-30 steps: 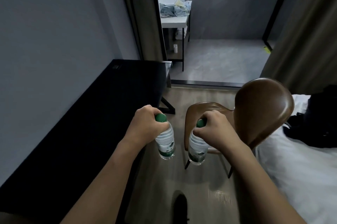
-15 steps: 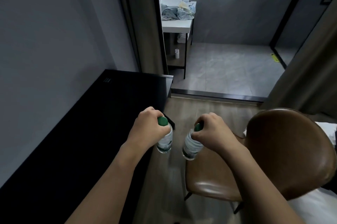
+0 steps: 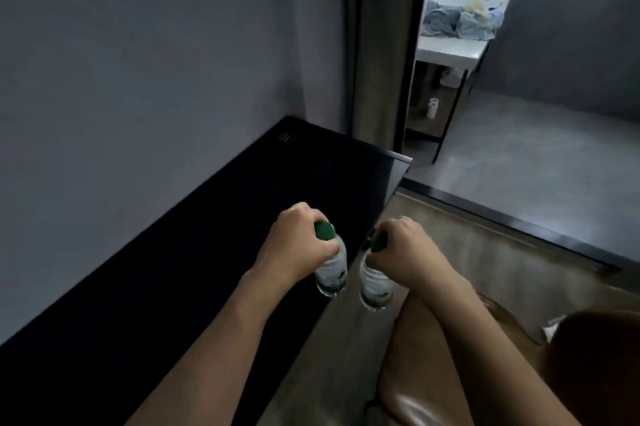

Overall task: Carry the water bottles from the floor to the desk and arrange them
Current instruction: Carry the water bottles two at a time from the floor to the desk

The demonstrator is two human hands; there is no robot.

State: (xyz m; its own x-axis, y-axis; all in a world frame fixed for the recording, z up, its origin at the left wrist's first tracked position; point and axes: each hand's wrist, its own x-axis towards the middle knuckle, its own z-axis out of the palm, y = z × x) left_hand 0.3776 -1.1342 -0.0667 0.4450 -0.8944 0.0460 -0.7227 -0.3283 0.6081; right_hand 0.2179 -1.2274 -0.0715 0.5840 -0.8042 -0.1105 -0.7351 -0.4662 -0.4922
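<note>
The left hand (image 3: 298,245) gripped a water bottle (image 3: 331,269) by its neck, fingers curled round just under the green cap (image 3: 325,231); the bottle hung upright over the near edge of the black desk (image 3: 194,252). The right hand (image 3: 408,249) held a second water bottle (image 3: 375,283) the same way, its grip closed round the neck and partly covering that green cap (image 3: 379,242). This bottle hung just beside the first, not touching, over the wooden floor (image 3: 485,252) beyond the desk's edge. A brown chair (image 3: 433,373) stood below the right forearm. A white table (image 3: 450,51) with crumpled cloths stood beyond the doorway.
</note>
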